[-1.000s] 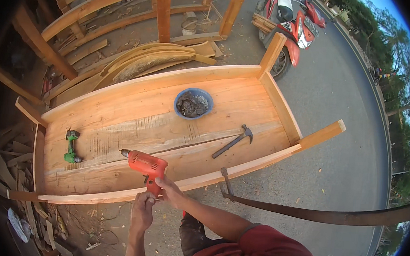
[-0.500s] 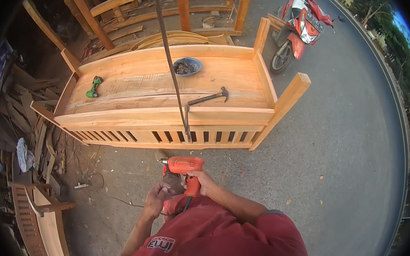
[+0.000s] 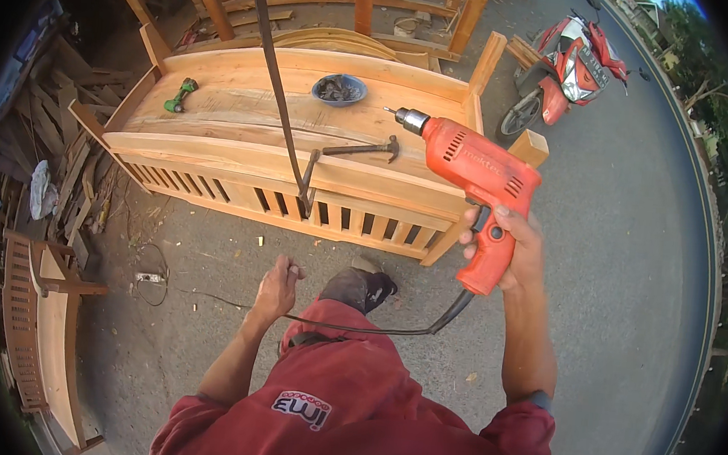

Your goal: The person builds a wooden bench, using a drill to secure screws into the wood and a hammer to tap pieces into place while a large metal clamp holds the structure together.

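A red corded power drill is raised in my right hand, its bit pointing left toward the bench; the fingers wrap its handle near the trigger. My left hand hangs over the pavement in front of the bench, fingers curled together, and what they hold, if anything, is too small to make out. The wooden slatted bench lies ahead of both hands. A long dark metal bar clamp leans across its near rail. On the seat are a hammer, a blue bowl of dark pieces and a green cordless drill.
The drill's black cord runs across my front to a white power strip on the ground. A second wooden bench piece stands at lower left, near scrap wood. A red motorbike is parked far right.
My right hand has lifted the red drill up and to the right, away from my lap. My left hand has come away from it, slightly forward and left.
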`<action>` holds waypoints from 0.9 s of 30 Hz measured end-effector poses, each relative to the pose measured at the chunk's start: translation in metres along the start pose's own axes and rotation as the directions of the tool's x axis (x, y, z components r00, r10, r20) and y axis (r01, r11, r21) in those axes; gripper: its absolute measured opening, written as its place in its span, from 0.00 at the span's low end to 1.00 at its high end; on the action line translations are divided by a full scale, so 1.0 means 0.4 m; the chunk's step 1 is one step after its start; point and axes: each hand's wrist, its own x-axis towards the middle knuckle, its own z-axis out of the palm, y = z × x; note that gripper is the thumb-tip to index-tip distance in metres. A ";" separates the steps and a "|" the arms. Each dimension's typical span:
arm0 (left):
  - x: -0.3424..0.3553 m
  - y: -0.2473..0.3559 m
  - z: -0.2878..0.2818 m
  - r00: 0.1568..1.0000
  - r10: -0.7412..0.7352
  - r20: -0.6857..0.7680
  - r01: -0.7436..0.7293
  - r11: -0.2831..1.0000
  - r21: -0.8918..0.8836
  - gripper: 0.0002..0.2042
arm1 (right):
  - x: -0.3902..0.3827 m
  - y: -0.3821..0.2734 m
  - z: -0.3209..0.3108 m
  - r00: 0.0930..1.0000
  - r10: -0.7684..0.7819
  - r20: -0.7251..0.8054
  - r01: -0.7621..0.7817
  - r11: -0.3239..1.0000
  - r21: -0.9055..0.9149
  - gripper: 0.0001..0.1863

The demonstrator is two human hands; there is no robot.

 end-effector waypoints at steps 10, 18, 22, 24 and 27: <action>-0.027 -0.338 0.340 0.753 -0.546 0.366 0.433 0.831 0.349 0.16 | 0.270 -0.632 -0.166 0.996 -0.086 0.039 0.094 0.849 -0.519 0.26; -0.236 -0.133 0.757 0.657 -0.741 0.138 0.750 0.661 -0.026 0.16 | 0.697 -0.999 -0.559 0.952 0.033 0.303 0.118 0.876 -0.468 0.27; -0.078 0.018 0.761 0.636 -0.770 -0.054 0.727 0.621 -0.294 0.15 | 0.811 -0.985 -0.451 0.880 0.142 0.453 -0.069 0.982 -0.174 0.27; -0.013 0.074 0.719 0.602 -0.754 -0.261 0.705 0.656 -0.269 0.14 | 0.910 -0.963 -0.435 0.844 0.063 0.532 -0.038 0.998 -0.059 0.27; 0.092 0.220 0.681 0.423 -0.734 -0.531 0.703 0.636 -0.318 0.13 | 1.035 -0.973 -0.419 0.774 0.004 0.633 -0.005 1.000 0.000 0.27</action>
